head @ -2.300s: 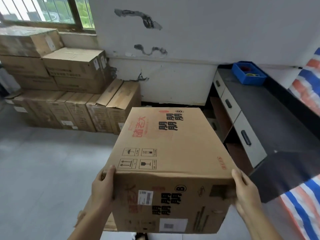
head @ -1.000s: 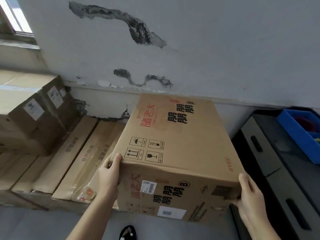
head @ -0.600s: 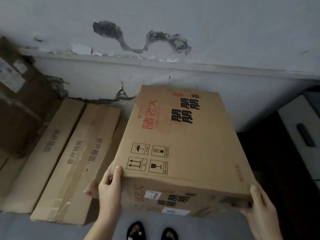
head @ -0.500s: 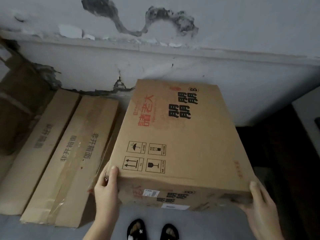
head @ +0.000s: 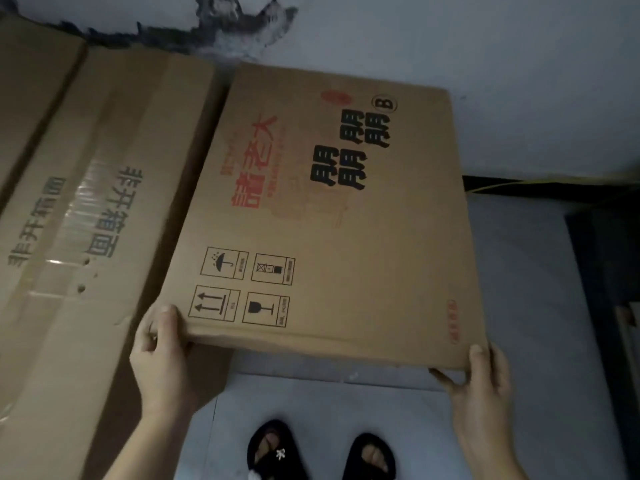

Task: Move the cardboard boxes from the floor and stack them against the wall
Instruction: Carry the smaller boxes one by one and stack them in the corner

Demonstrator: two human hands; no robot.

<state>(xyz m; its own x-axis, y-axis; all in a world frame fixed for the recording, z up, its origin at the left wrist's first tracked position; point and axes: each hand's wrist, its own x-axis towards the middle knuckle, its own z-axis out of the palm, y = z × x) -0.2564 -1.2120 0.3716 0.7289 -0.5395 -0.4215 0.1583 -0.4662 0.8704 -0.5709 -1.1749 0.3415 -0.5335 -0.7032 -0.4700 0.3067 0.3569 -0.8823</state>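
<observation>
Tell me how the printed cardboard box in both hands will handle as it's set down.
The box probably stays stiff: its faces look flat. The glass symbol suggests fragile contents. The left hand and right hand grip its near corners, so it's likely bulky.

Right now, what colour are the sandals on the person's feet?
Black sandals, clearest in the head view.

I stood in what looked like a storeroom. The wall (head: 502, 64) ahead was bare, its paint peeling in dark patches (head: 239, 26). Taped shipping cartons (head: 86, 220) with printed lettering lay packed against that wall's foot. Below the wall ran plain grey floor (head: 526, 271); a dark cabinet edge (head: 609, 271) sat near the wall's right end.
</observation>
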